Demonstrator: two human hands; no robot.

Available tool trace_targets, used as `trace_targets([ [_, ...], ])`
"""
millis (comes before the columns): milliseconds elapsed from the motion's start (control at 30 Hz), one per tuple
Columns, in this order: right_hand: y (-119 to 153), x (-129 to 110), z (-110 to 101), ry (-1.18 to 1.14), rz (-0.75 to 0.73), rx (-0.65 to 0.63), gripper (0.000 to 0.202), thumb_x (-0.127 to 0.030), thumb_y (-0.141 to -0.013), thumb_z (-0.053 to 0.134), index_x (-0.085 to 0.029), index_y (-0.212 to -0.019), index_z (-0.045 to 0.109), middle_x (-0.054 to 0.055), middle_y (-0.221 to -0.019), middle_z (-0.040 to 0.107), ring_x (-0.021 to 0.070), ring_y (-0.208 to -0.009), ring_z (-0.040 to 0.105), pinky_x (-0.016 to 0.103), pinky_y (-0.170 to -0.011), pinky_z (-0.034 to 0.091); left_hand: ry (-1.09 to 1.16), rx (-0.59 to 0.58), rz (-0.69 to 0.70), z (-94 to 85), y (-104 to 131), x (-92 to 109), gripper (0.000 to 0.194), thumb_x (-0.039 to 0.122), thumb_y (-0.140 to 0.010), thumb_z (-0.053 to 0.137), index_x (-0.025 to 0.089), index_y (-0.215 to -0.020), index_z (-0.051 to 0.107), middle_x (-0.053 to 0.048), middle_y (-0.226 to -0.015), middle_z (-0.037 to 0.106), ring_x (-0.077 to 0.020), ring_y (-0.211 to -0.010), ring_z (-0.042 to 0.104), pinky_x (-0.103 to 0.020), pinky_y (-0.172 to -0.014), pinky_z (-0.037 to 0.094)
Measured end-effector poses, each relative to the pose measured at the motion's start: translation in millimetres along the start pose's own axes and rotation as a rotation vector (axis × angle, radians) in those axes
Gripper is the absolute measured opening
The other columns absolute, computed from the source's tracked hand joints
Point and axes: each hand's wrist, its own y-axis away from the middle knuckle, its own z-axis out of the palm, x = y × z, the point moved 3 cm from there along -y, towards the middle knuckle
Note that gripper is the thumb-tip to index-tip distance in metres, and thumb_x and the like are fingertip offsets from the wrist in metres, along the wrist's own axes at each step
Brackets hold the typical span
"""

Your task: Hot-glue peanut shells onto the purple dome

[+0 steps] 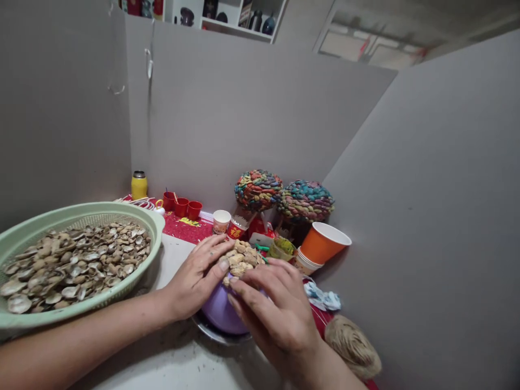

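A smooth, rounded purple balloon (221, 309) rests in a shallow metal bowl (215, 335). Peanut shells (244, 255) cover its top in a close layer. Against the balloon's left side lies my left hand (199, 276), steadying it, its thumb at the edge of the shells and its fingers stretched behind them. My right hand (280, 309) bends over the front right, with thumb and index fingertips close together at a single peanut shell (226, 280) on the lower edge of the layer. My palm hides the balloon's right side.
To the left stands a green colander (156, 238) full of loose shells. Red cups (181, 207), paper cups (221, 221), two shell-covered colourful balls (259, 189), an orange paper bucket (320, 244) and a twine ball (352, 346) stand around the table. Grey panels (244, 108) enclose it.
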Motion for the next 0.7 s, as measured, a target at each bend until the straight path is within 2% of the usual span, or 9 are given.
trace_targets([
  [267, 2.0, 2.4, 9.4, 0.076, 0.009, -0.056, 0.012, -0.011, -0.093, 0.058, -0.014, -0.100, 0.067, 0.010, -0.092, 0.067, 0.0238, -0.082, 0.058, 0.045, -0.082, 0.040, -0.012, 0.028, 0.045, 1.3, -0.5, -0.5, 0.038, 0.031, -0.098, 0.043, 0.024, -0.134, 0.054, -0.009, -0.140, 0.053, -0.0213, -0.132, 0.045, -0.050, -0.110, 0.039],
  [467, 3.4, -2.3, 7.0, 0.079, 0.063, 0.004, 0.009, -0.010, -0.092, 0.059, -0.012, -0.099, 0.065, 0.010, -0.090, 0.064, 0.0239, -0.081, 0.055, 0.042, -0.078, 0.039, 0.002, 0.025, 0.029, 1.6, 0.9, -0.8, 0.037, 0.031, -0.098, 0.045, 0.023, -0.133, 0.055, -0.010, -0.138, 0.053, -0.0210, -0.130, 0.047, -0.048, -0.109, 0.041],
  [700, 4.8, -2.5, 5.7, 0.046, 0.101, -0.007, 0.013, -0.010, -0.094, 0.054, -0.015, -0.102, 0.063, 0.009, -0.091, 0.063, 0.0230, -0.082, 0.055, 0.041, -0.078, 0.038, 0.001, 0.029, 0.024, 0.7, 1.2, 1.6, 0.036, 0.030, -0.097, 0.046, 0.023, -0.130, 0.057, -0.010, -0.136, 0.055, -0.0218, -0.128, 0.049, -0.049, -0.108, 0.042],
])
